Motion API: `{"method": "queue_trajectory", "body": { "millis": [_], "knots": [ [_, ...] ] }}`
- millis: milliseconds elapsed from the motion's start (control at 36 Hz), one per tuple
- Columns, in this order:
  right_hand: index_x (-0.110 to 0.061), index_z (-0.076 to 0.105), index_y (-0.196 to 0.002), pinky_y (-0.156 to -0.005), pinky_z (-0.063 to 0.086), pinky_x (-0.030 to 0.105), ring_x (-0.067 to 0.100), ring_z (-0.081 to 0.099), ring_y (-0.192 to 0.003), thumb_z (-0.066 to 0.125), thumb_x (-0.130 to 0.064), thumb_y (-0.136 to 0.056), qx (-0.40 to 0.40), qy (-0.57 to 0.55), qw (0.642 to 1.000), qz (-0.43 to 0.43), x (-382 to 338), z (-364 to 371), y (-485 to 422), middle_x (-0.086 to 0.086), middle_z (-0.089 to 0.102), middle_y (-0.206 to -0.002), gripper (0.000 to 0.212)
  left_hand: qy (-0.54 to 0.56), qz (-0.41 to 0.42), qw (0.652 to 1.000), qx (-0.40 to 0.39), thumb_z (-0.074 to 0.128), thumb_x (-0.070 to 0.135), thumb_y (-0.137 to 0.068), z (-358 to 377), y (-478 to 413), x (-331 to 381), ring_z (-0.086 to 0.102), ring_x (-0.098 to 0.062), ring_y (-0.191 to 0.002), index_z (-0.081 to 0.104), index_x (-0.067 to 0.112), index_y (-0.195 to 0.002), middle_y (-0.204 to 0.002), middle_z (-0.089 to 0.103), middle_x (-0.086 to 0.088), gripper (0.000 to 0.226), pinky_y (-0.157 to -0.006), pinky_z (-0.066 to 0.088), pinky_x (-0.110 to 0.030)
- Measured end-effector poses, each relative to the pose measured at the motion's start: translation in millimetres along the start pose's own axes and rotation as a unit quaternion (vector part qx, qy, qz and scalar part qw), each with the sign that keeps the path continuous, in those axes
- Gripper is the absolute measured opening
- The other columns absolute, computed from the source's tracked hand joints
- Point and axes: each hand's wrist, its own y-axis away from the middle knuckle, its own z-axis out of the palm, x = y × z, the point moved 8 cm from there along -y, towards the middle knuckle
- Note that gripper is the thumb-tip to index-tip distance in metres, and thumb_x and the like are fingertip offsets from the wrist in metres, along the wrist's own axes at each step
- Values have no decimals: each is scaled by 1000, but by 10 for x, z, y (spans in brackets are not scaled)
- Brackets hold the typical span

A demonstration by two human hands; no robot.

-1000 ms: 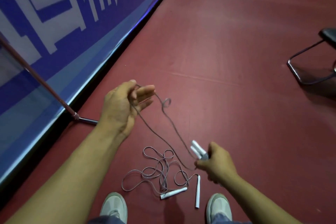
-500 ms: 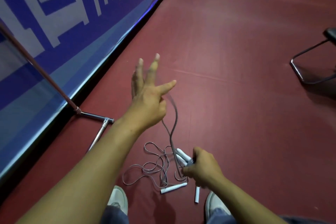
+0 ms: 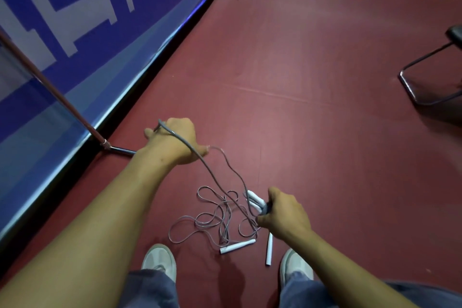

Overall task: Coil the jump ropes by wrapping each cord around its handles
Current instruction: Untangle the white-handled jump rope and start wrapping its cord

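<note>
Thin grey cord of the held jump rope (image 3: pixel 181 140) runs from its pair of white tube handles (image 3: pixel 255 201), at ~5 o'clock in the view, up toward 10 o'clock to the left hand (image 3: pixel 175 149); it crosses the back of that hand & a second strand leaves by the thumb, so the left hand has the cord looped round it w/ fingers curled on it; right hand (image 3: pixel 285 217) is clenched round both handles, their tips poking out toward 10 o'clock.

Just below, at 6 o'clock, the second rope's tangled grey cord (image 3: pixel 212 217) lies on the dark red floor (image 3: pixel 300 107) w/ its loose white handles, one (image 3: pixel 237 246) lying across, one (image 3: pixel 268 249) pointing to 12.

Risks, as I judge them: held strands hang right over the floor tangle, & I can't tell if they cross it; if so, wrapping would drag the 2nd rope up or knot the two; the loop could cinch on the left hand if pulled hard; the handles splay in the grip, so early turns may slide off the tips.

Count: 2 ropes; 4 white handles (2 held, 2 on the floor); 2 hands; 2 pale shoes (image 3: pixel 160 260) at 6–7 o'clock; 1 slanted metal pole (image 3: pixel 62 100) at 9; 1 blue-and-white banner (image 3: pixel 75 32) at 10–11; 1 dark chair frame (image 3: pixel 425 82) at 3.
</note>
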Motion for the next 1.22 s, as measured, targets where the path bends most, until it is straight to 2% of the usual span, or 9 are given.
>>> {"method": "queue_trajectory", "body": {
  "millis": [194, 306, 444, 583, 694, 806, 917, 1056, 1222],
  "knots": [
    [-17, 40, -80, -45, 29, 30, 33, 58, -66, 80, -30, -65, -4, -5, 999, 38, 192, -96, -18, -1, 57, -73, 44, 69, -23, 989, 132, 65, 33, -96, -204, 45, -138, 60, -40, -110, 68, 6, -104, -110, 66, -21, 29, -87, 48, -41],
    [-16, 42, -78, -48, 48, 33, 33, 64, -62, 76, -31, -61, 16, -32, 998, 56, 280, -158, -39, 1, 61, -74, 41, 133, 165, 955, 208, 66, -11, -74, -151, 6, 5, 53, -47, -115, 69, 3, -113, -119, 55, -24, 42, -94, 50, -56],
    [-16, 41, -77, -40, 51, 43, 38, 66, -54, 81, -30, -58, 52, -150, 984, 80, 323, -271, -94, 11, 67, -71, 47, 172, 257, 929, -204, 58, -12, -85, 498, 250, 266, -3, -14, -155, 36, 32, -156, -168, 2, 11, 86, -123, 9, -32],
    [-13, 40, -81, -33, 36, 22, 23, 54, -33, 83, -20, -70, 92, -256, 957, 102, 351, -505, -113, 16, 69, -72, 45, 408, 211, 818, -347, 53, -21, -89, 584, 466, 256, 56, -6, -129, 64, 14, -134, -144, 59, 3, 58, -104, 47, -22],
    [-13, 39, -81, -33, 36, 22, 25, 55, -36, 83, -20, -71, 116, -273, 950, 98, 354, -644, -120, 17, 67, -74, 46, 141, 91, 889, -427, 52, -7, -94, 883, 537, -93, 77, -30, -85, 72, 5, -100, -91, 76, -12, 24, -74, 62, -41],
    [-13, 40, -81, -32, 41, 31, 35, 65, -47, 84, -26, -68, 123, -251, 958, 62, 232, -701, -119, 14, 66, -75, 48, -115, 23, 935, -334, 49, 4, -85, 825, 378, -388, 68, -27, -63, 73, -2, -93, -76, 74, -14, 26, -72, 61, -39],
    [-26, 37, -74, -44, 54, 50, 41, 64, -59, 81, -49, -49, 119, -236, 964, 17, 35, -690, -102, 4, 65, -69, 55, 55, 107, 990, -67, 53, 15, -90, 507, 104, -22, 65, -31, -106, 68, 10, -109, -116, 69, -14, 25, -91, 51, -33],
    [-25, 37, -75, -38, 50, 42, 36, 57, -49, 87, -40, -54, 82, -238, 967, -24, -225, -749, -78, 9, 66, -73, 57, 317, 269, 909, -26, 71, 25, -92, 231, 448, 711, 51, -9, -123, 55, 19, -136, -138, 54, 5, 47, -105, 37, -22],
    [-15, 35, -79, -33, 38, 23, 12, 48, -36, 88, -10, -74, 13, -270, 956, -111, -491, -787, 3, 19, 61, -73, 53, 495, 135, 853, -90, 83, 68, -56, 435, 467, 868, 69, -17, -96, 40, 28, -120, -118, 57, 7, 87, -84, 59, -42]
  ]
}}
